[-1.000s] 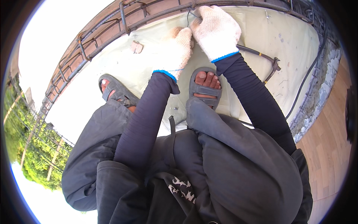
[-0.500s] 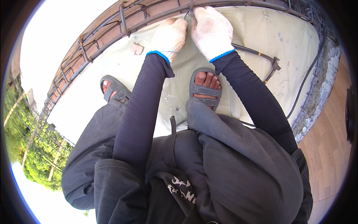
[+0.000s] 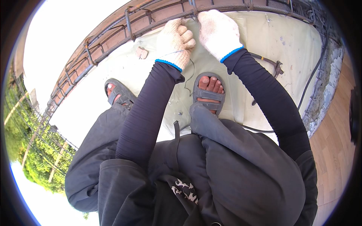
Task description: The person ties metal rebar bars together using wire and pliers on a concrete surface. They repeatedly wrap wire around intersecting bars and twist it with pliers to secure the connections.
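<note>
Two hands in white knit gloves with blue cuffs work side by side at the far edge of one pale sheet point(image 3: 266, 41). The left hand point(image 3: 175, 45) has its fingers curled, and its upper part meets the steel cage point(image 3: 132, 37) that follows that edge. The right hand point(image 3: 219, 34), near it with a gap between, is bent over, back upward; its fingertips are hidden, so what it grips cannot be told. One thin, wavy wire point(image 3: 194, 67) trails over the sheet just below the left hand; whether that hand holds it cannot be told.

One pair of pincers point(image 3: 278, 68) lies toward the sheet's right edge, its two handles spread, one partly behind the right forearm. One pinkish-brown chunk point(image 3: 142, 52) lies near the far edge, left of the left hand. One black cable point(image 3: 313, 77) curves along the right edge, beside a rough grey border.

Two feet in two grey sandals point(image 3: 209, 90) stand on the sheet, well apart. Beyond the right edge is a wood-patterned floor point(image 3: 335, 150); beyond the left, green leaves point(image 3: 41, 150).
</note>
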Demonstrator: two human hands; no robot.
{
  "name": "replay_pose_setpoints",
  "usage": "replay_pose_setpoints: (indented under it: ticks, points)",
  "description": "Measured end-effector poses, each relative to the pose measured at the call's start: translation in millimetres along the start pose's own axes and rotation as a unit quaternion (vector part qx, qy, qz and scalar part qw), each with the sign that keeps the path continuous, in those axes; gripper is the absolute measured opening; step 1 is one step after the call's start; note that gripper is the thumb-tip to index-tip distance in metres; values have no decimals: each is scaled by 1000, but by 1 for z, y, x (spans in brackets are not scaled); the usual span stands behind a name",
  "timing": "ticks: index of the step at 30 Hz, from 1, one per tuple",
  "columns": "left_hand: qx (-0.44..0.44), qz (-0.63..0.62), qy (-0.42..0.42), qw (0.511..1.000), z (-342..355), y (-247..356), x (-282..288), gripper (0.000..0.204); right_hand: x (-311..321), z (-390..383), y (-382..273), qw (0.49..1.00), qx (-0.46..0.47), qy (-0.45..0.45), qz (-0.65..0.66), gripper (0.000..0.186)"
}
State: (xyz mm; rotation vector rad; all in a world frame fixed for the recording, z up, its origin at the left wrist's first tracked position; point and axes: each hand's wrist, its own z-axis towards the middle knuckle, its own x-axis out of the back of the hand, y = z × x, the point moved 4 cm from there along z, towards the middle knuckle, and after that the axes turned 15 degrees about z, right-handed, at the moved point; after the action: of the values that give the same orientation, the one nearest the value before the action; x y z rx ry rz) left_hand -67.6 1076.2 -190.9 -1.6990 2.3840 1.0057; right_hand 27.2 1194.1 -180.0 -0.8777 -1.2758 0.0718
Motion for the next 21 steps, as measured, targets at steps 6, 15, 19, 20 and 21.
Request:
replay_pose_setpoints:
  ticks: [6,15,19,20,21]
  points:
    - [-30,14,13,999,-8,-5,-14,18,1,-8,-10,996,-88,-16,8,27]
    - [-407,574,191,684,-40,26,-51,24,-42,-26,0,947,-189,29,258,35]
    - [-368,653,147,645,-59,25,-65,26,-62,-41,-2,861,-236,-88,441,61]
    - [-357,670,135,636,-65,23,-69,26,-65,-46,2,836,-258,-100,474,61]
    - [-347,687,123,627,-71,22,-73,27,-67,-50,6,809,-280,-112,505,61]
